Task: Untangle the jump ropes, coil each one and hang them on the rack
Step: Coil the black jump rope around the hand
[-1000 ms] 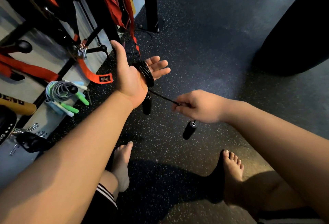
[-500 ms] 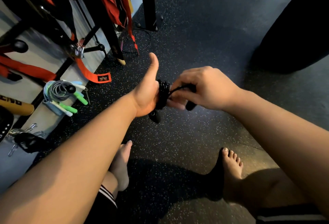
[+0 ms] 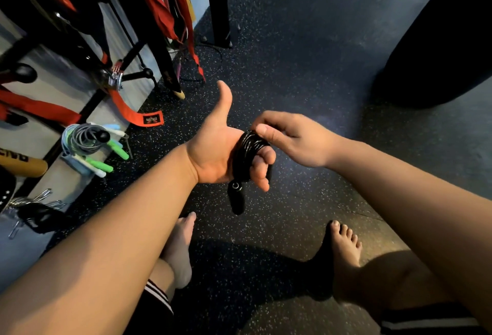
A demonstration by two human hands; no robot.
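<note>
Your left hand [image 3: 213,148] fingers are curling round the black jump rope [image 3: 246,145] as a former; right hand [image 3: 295,140] fingers are pinching it taut.

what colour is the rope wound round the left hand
The rope is glossy black, and so is the handle hanging below the left hand. The head view shows it.
</note>
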